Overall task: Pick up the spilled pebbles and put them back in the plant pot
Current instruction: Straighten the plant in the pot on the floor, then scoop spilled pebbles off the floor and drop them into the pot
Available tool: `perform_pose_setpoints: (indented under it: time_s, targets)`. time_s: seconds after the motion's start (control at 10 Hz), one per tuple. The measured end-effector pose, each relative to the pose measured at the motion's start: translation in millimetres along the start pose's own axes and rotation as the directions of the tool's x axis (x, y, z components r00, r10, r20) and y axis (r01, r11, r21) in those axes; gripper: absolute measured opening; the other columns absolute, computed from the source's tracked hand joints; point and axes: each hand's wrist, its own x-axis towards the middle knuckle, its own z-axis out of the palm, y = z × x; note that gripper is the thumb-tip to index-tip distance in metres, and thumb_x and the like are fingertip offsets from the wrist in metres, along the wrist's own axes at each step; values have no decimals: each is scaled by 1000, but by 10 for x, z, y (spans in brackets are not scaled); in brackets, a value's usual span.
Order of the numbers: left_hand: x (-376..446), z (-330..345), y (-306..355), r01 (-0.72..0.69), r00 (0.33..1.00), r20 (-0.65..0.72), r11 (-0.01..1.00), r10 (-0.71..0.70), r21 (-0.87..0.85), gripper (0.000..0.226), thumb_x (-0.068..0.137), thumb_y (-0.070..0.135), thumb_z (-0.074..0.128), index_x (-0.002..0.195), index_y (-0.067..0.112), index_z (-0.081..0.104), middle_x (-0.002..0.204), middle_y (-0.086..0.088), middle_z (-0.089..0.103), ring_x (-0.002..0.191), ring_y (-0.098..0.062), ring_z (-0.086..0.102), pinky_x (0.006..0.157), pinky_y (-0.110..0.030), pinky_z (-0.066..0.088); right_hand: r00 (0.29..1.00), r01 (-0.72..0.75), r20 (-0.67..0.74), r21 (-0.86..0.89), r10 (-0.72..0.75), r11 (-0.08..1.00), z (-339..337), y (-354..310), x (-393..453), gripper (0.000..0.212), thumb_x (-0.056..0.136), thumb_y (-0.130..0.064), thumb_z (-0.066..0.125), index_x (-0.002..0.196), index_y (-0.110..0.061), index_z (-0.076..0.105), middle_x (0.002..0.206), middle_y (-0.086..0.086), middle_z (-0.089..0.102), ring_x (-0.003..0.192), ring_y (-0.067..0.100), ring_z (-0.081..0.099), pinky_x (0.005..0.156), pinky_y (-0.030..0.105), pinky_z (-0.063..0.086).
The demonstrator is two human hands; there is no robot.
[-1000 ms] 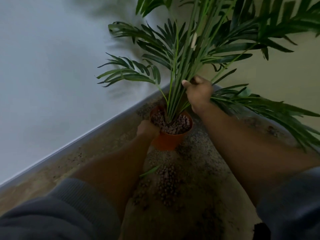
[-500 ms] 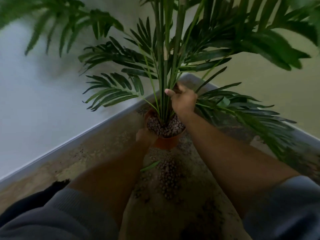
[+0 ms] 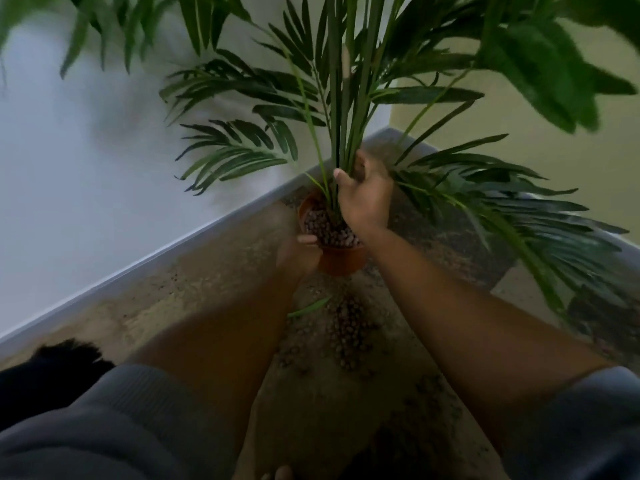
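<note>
You see one plant pot (image 3: 341,261), one palm plant (image 3: 346,98), two hands, and one patch of spilled pebbles (image 3: 346,334), too many to count.

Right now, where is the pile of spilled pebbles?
In the head view, the spilled pebbles lie on the floor at centre frame, between the two forearms and just in front of the orange plant pot.

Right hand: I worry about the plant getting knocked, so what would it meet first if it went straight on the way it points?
The right hand already grips the plant stems above the pot. Going on, it would probably push the stems toward the wall corner; depth is unclear.
</note>
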Motion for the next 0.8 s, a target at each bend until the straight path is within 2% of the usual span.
perform_pose_setpoints:
  time_s: [0.1,0.2,0.3,0.4,0.5,0.6,0.7,0.8]
  targets:
    - [-294,-25,-23,-23,1000,-9,990,24,141,39,83,10,62,122,12,64,118,-6,66,112,-24,63,90,-28,52,979,205,10,-110,-205,973,-31,172,-292,29,90,-22,64,112,-3,61,109,14,56,95,24,55,73,9,36]
    - [-326,-37,-195,-80,997,-2,963,83,257,33,85,8,62,118,9,66,94,1,66,102,-23,65,82,-25,49,947,296,172,-142,-271,945,-67,399,-518,18,93,-23,59,98,-6,62,100,11,57,91,25,57,75,29,45]
    - [-284,-80,-342,-140,990,45,917,132,375,18,87,8,60,100,18,68,75,16,49,73,-5,53,73,-15,43,907,341,309,-139,-287,930,-127,665,-692,14,91,-21,60,86,-8,65,89,7,61,83,22,59,71,27,42]
    - [-271,-49,-405,-186,980,153,866,129,463,31,94,9,47,70,12,66,69,7,51,54,1,49,54,-8,39,884,260,443,-207,-147,943,-179,974,-863,11,88,-18,63,84,-9,66,88,6,63,83,21,60,73,28,46]
    - [14,61,-687,-162,979,136,983,150,83,55,93,6,34,51,-5,68,52,-11,60,36,-10,55,41,-13,43,837,134,540,-359,88,924,-218,1228,-971,13,85,-14,65,94,-4,68,102,13,66,99,27,62,86,28,43]
    - [62,181,-752,-69,950,307,997,61,16,48,99,11,33,69,-4,67,50,-3,59,38,-9,54,45,-18,42,685,176,658,-567,313,805,-263,1433,-1002,31,94,-21,54,118,-5,63,123,12,63,121,25,53,103,24,31]
    - [-2,284,-668,-93,945,328,974,20,209,23,93,6,50,109,1,66,83,6,63,64,-3,55,57,-11,41,597,211,656,-683,461,700,-284,1508,-1010,44,96,-31,49,135,-12,52,136,9,56,129,24,46,107,28,32]
    - [-114,431,-538,-159,955,297,874,18,459,40,87,5,59,126,10,61,104,5,60,85,-6,51,65,-7,37,521,219,673,-699,524,681,-282,1585,-1012,57,96,-38,49,146,-15,37,147,11,43,139,28,33,113,33,27]
